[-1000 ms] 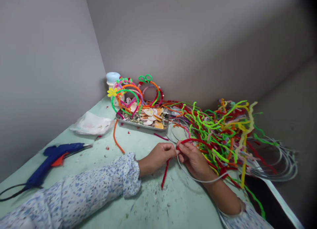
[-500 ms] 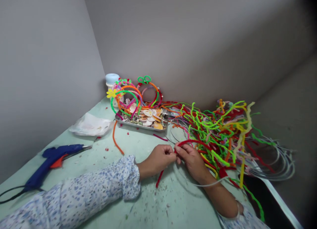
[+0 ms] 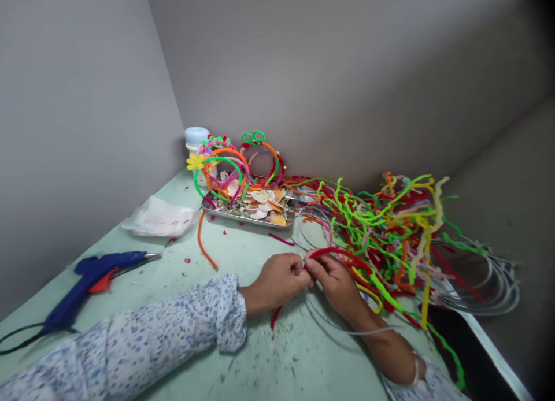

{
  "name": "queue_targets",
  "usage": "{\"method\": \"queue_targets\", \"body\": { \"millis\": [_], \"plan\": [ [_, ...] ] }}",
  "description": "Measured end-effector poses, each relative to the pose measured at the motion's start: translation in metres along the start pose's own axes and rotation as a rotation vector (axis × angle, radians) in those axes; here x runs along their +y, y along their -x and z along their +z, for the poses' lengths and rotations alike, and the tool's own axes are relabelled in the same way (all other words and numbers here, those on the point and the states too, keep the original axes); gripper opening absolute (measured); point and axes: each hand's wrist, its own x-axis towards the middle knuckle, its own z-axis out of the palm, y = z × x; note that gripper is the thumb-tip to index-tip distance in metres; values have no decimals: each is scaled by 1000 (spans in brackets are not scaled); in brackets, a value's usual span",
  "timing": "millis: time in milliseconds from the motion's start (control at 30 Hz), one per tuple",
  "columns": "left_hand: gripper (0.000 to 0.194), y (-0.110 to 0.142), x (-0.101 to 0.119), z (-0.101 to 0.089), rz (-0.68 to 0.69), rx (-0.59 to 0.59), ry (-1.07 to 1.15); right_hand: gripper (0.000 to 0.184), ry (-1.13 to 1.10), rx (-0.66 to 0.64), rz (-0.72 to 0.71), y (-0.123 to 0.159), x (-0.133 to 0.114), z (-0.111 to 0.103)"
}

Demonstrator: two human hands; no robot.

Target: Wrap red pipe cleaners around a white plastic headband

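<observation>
My left hand (image 3: 281, 281) and my right hand (image 3: 337, 281) meet with fingertips close together above the table. Both pinch a red pipe cleaner (image 3: 340, 251) at a thin grey wire hoop (image 3: 336, 326). From the fingers the red fuzzy length arches over my right hand toward the pile. A short red tail pokes out below my left hand. The bare part of the hoop curves under my right hand and across its wrist. My fingers hide the exact spot where pipe cleaner and wire meet.
Behind my hands, a metal tray (image 3: 247, 221) holds shells, with colourful pipe-cleaner headbands (image 3: 225, 158) on it. Tangled pipe cleaners (image 3: 368, 216) and wire hoops (image 3: 498, 291) lie right. Leftward are a blue glue gun (image 3: 73, 294), plastic bag (image 3: 160, 218) and lidded bottle (image 3: 196, 136).
My left hand has turned slightly and its fingers press closer to the right fingertips. The red tail below it shows shorter, and the hoop's bare wire has swung a little lower.
</observation>
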Motion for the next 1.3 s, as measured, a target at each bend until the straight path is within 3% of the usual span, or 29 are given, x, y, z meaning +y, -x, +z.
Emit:
{"method": "queue_targets", "body": {
  "millis": [433,700,1000,1300],
  "plan": [
    [16,2,3,-1,57,18,-80,19,269,56,-152,0,-2,-2],
    [18,2,6,-2,63,48,-155,16,239,155,-199,4,-10,8],
    [16,3,7,-2,61,55,-178,12,254,126,-278,6,7,6],
    [16,2,4,-1,39,52,-167,12,314,127,-324,5,6,6]
  ]
}}
